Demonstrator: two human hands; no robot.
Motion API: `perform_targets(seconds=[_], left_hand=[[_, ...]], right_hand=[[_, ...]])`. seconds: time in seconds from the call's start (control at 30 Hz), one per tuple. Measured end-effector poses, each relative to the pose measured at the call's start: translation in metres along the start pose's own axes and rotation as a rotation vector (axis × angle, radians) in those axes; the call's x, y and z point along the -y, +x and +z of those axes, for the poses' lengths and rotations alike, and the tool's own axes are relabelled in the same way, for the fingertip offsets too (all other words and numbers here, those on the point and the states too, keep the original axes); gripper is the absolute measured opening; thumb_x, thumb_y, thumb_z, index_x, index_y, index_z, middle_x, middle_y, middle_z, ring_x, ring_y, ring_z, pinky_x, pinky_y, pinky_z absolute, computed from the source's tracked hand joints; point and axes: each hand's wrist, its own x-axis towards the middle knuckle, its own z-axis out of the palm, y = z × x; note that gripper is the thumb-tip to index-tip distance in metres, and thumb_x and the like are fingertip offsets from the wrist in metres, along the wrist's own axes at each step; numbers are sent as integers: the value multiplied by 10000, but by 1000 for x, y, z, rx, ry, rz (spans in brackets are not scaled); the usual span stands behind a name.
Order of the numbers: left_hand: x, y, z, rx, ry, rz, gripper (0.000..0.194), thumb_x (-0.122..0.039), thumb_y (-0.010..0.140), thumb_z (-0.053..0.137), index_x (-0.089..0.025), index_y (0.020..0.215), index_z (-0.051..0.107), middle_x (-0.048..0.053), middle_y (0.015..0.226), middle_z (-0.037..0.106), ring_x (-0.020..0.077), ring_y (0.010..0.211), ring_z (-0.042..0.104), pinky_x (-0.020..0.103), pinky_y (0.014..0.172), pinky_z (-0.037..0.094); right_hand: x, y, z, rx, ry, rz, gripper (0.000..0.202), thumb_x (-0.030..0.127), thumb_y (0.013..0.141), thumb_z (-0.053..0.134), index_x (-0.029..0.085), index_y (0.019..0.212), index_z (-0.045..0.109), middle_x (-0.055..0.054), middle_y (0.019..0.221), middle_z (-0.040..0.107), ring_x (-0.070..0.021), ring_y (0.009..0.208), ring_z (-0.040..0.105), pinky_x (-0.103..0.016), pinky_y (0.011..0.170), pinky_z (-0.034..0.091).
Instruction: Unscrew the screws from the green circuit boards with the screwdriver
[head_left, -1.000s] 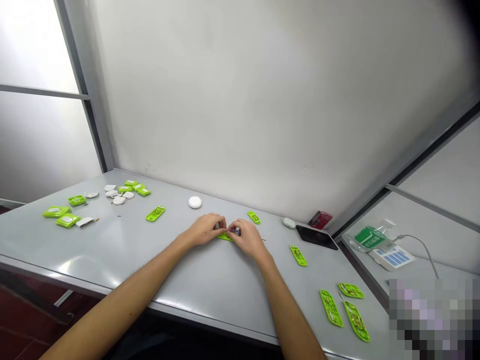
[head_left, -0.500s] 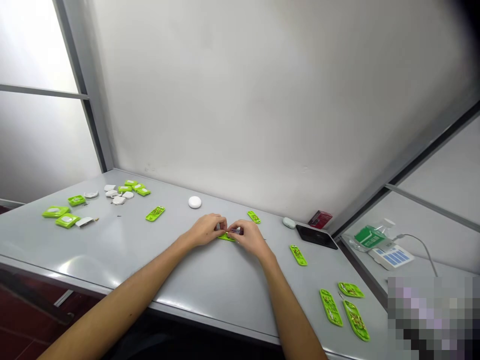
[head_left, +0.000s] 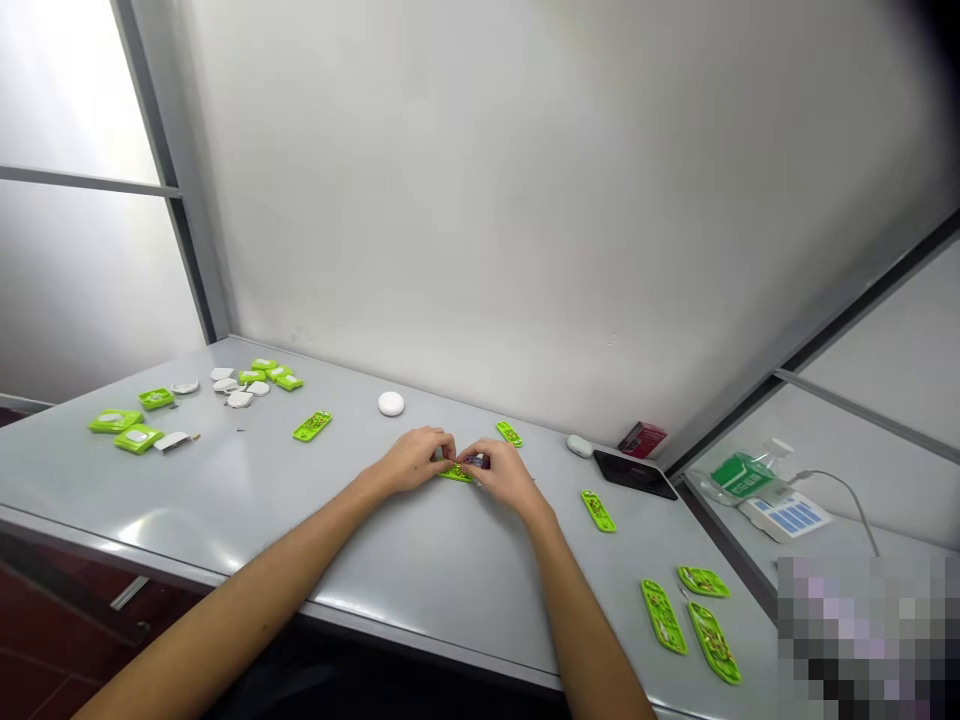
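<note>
A small green piece [head_left: 456,474] lies on the grey table between my hands, partly covered by their fingers. My left hand [head_left: 417,460] is closed, its thumb and fingers at the piece's left side. From the right, my right hand [head_left: 496,470] is also closed, its fingertips pinched over the piece around a small dark reddish object [head_left: 476,461]. The fingertips of both hands nearly meet. Fine detail under the fingers is too small to make out.
Green pieces [head_left: 312,426] lie left, behind and right of my hands. White caps [head_left: 239,399] are grouped at the left. A white round case [head_left: 391,404], a black phone [head_left: 634,474] and a red box [head_left: 642,440] stand toward the wall.
The whole view has shifted very slightly. My fingertips have moved a little over the green piece, and slightly more of it shows between them.
</note>
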Motion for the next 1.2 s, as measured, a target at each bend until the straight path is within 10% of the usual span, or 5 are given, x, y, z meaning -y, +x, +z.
perform_targets(seconds=[1.2], left_hand=[[0,0,3,-18,-5,-9,245,-387,963,549,-205,967,713,24,987,677,124,780,582,248,709,383]], right_hand=[[-7,1,-4,18,-18,11,167,170,893,655,238,944,799,-19,994,739,-160,865,630,-286,794,450]])
